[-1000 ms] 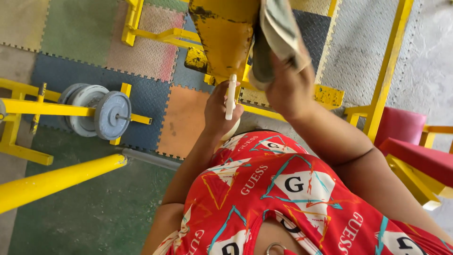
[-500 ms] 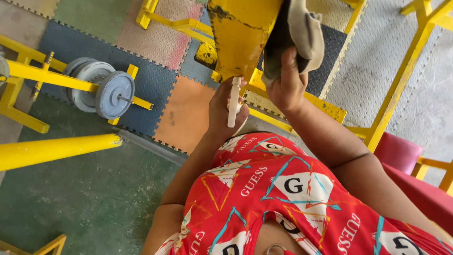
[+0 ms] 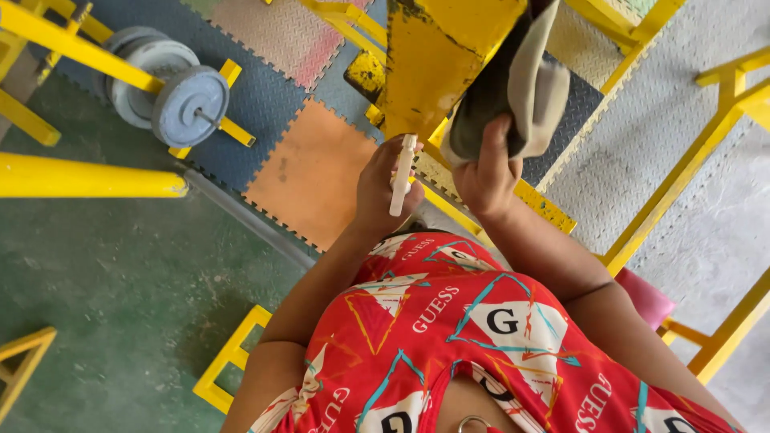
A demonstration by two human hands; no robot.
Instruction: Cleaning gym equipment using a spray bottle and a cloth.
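Head view, looking down past a red patterned top at two bare hands raised against a yellow metal plate (image 3: pixel 437 56) of gym equipment. Right hand (image 3: pixel 485 172), at about 1 o'clock from the picture's centre, is closed around a bunched grey-green cloth (image 3: pixel 513 88), which it presses against the right edge of the plate; part of the cloth hangs free above the fingers. Left hand (image 3: pixel 385 188), at about 12 o'clock and just beside the right hand, is curled around a white spray bottle (image 3: pixel 402 176), held upright with its slim top touching or nearly touching the lower tip of the plate.

Progress, as a judgement: wiping of the plate is under way, not finished. Dark scuffs and chipped paint remain on the plate's upper left face, and the cloth covers only its right side, so most of the surface appears not yet wiped. Whether liquid has been sprayed on cannot be told; no wet sheen is visible.

Surroundings: grey weight discs (image 3: pixel 172 92) on a yellow frame lie at 10 o'clock, well apart from the hands; a thick yellow bar (image 3: pixel 88 176) crosses at 9 o'clock; coloured interlocking floor mats (image 3: pixel 309 172) lie beneath the plate, with green painted floor (image 3: pixel 120 305) at 8 o'clock. Further yellow frame bars (image 3: pixel 682 176) run at 3 o'clock, with a small red padded seat (image 3: pixel 646 301) near 4 o'clock.
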